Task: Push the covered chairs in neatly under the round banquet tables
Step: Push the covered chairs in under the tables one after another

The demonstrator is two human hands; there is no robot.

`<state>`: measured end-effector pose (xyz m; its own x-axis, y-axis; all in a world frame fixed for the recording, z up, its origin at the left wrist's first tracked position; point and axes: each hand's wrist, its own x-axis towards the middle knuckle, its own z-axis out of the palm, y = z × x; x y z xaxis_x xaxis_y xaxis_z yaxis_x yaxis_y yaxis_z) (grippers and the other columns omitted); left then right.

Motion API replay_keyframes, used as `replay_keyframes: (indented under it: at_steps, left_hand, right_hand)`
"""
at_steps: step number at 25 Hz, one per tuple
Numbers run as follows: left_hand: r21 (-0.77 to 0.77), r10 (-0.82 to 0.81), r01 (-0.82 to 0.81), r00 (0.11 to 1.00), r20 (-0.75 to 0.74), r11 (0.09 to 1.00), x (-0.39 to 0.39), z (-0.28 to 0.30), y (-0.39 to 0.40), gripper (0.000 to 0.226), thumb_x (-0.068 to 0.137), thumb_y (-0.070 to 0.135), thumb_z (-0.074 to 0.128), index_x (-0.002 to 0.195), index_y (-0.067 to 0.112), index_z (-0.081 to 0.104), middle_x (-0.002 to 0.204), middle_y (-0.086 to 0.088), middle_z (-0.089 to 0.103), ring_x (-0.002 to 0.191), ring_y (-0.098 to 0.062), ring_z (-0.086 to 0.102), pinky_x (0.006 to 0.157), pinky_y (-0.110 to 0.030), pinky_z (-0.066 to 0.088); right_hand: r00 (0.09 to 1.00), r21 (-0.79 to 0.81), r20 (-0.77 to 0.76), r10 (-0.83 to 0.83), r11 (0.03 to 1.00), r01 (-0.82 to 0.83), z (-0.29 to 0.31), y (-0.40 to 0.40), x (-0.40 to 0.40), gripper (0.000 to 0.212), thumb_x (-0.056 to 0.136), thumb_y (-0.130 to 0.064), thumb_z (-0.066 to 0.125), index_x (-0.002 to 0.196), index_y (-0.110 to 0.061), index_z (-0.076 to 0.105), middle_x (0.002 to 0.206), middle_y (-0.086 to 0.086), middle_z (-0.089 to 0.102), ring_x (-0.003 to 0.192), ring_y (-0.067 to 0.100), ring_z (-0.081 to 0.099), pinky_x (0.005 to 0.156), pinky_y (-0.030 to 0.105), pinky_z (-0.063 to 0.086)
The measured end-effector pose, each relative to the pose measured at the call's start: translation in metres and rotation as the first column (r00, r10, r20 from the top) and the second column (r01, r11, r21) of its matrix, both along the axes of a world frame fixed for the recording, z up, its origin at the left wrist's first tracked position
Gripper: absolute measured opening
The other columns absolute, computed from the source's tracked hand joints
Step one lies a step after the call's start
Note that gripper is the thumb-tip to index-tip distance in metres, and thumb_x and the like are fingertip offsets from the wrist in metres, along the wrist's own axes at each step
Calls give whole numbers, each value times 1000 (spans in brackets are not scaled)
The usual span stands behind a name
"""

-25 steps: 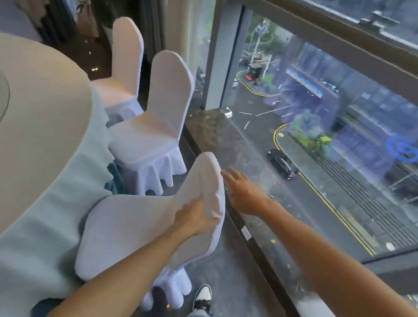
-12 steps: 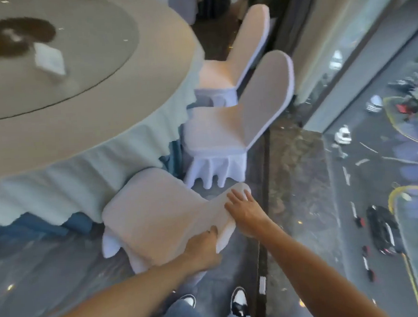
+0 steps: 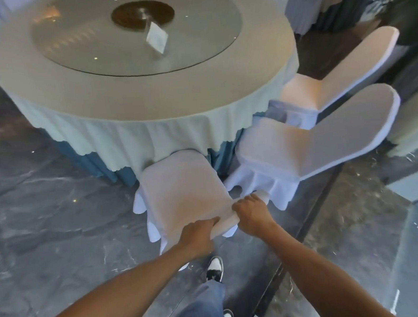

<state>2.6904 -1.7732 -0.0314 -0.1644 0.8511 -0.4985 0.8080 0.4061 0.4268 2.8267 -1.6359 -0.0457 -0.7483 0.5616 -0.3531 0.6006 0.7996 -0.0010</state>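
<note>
— Where is the white fabric-covered chair (image 3: 182, 185) sitting?
— Against the round pale-clothed banquet table (image 3: 150, 105), seat touching its drape.
— And the hands?
— Left hand (image 3: 198, 234) and right hand (image 3: 252, 213) are both gripping its backrest top.

Both bare forearms reach toward frame centre; left hand (image 3: 199, 235) and right hand (image 3: 252, 213) curl closed side by side, knuckles up.

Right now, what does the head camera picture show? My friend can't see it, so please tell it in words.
Two bare hands, the left hand and right hand, grip the top of a white-covered chair whose seat front meets the pale tablecloth of a round banquet table. Two more covered chairs stand to the right, on a dark marble floor.
</note>
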Motion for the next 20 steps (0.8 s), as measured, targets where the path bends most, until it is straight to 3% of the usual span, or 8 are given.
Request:
replay_keyframes:
  at_steps: [7, 12, 15, 17, 20]
  left_hand:
    - [97, 177, -172, 983, -46, 980, -32, -18, 80, 68, 79, 16, 58, 140, 42, 46, 116, 3, 69, 100, -27, 65, 84, -34, 49]
    - [83, 213, -211, 977, -23, 974, -77, -20, 131, 64, 85, 14, 62, 142, 38, 47, 123, 0, 66, 104, -26, 63, 82, -31, 47]
    - [105, 251, -246, 968, -28, 963, -100, -25, 152, 60, 85, 18, 64, 140, 39, 50, 122, 1, 67, 103, -25, 63, 84, -33, 49]
    - [103, 272, -267, 962, -34, 958, -103, -27, 167, 57, 86, 21, 65, 138, 40, 52, 120, 2, 68, 102, -25, 64, 85, -34, 49]
    - [134, 287, -280, 957, -37, 951, -99, -28, 192, 60, 84, 18, 62, 139, 39, 51, 121, 0, 68, 105, -27, 64, 87, -36, 49]
  right_hand:
    - [996, 7, -28, 79, 997, -79, -3, 91, -51, 8, 65, -11, 60, 73, -14, 60, 72, 7, 66, 69, 30, 62, 74, 34, 47]
    - [986, 43, -3, 165, 985, -165, 4, 141, -97, 13, 78, -17, 57, 90, -14, 62, 85, 5, 67, 79, 26, 64, 71, 33, 43]
    - [980, 104, -46, 195, 976, -189, -1, 161, -115, 20, 53, -17, 76, 65, -17, 59, 57, 0, 59, 48, 20, 57, 49, 26, 36]
    - [974, 160, -77, 213, 967, -199, -9, 177, -119, 29, 42, -16, 80, 55, -20, 55, 47, -2, 53, 37, 18, 51, 45, 21, 29]
    - [986, 32, -20, 164, 986, -163, 0, 207, -124, 12, 69, -19, 70, 79, -17, 64, 73, 1, 66, 66, 24, 64, 61, 29, 42]
